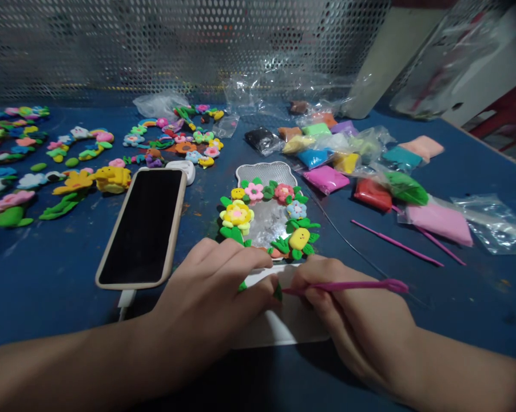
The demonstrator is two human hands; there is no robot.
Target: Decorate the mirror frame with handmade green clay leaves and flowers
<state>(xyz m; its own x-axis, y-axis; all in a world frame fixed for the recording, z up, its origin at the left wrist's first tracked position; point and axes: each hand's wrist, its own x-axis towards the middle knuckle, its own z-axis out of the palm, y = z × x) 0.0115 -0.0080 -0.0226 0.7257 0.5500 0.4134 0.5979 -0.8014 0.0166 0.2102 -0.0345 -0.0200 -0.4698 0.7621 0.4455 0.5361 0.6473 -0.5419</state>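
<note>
My right hand (348,309) grips a magenta clay modelling tool (361,285) like a pen, its looped end pointing right. The tool's tip is at a small dark green clay leaf (277,291) by the fingertips of my left hand (223,280). That hand is closed, with the thumb and fingers curled about the green clay; how they grip it is partly hidden. Another bit of green (242,285) shows beside the fingers. Both hands are over a white board (284,329). Just beyond lies a mirror (266,223) framed with clay flowers and leaves.
Left of the mirror lies a phone (144,229) with a charging cable (126,300). Finished clay decorations (80,146) spread across the back left. Bagged coloured clay (326,179) is heaped at the right, near a second magenta tool (397,243). A perforated metal panel (176,46) stands behind.
</note>
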